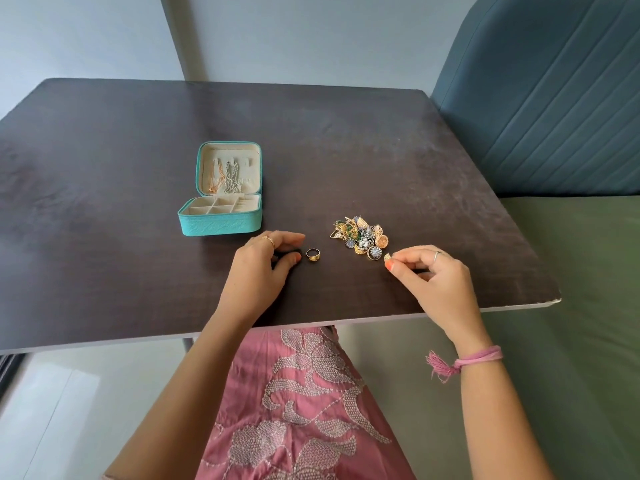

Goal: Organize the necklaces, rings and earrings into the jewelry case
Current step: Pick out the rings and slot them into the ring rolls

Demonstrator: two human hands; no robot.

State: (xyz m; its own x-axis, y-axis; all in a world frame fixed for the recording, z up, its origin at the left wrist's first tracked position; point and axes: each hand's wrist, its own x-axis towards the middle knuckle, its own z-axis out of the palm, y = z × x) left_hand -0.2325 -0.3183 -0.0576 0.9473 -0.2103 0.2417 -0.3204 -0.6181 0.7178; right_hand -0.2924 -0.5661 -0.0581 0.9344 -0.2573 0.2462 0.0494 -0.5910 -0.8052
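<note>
So the teal case (220, 202) sits open toward the left of the dark worktop (104, 150), chains (227, 181) hanging in its lid. A heap of earrings and rings (360, 239) lies near the front edge. The right hand (429, 275) pinches a small gold piece (388, 257) just beside the heap. The left hand (266, 261) rests with fingers loosely curled, a gold ring (313, 254) lying right at its fingertips.

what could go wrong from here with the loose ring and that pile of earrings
1. The gold ring lies loose beside the left hand; a nudge could roll it away.
2. The small piece in the right hand grip could slip.
3. The jewelry pile looks tangled, so lifting one item may drag others.
</note>
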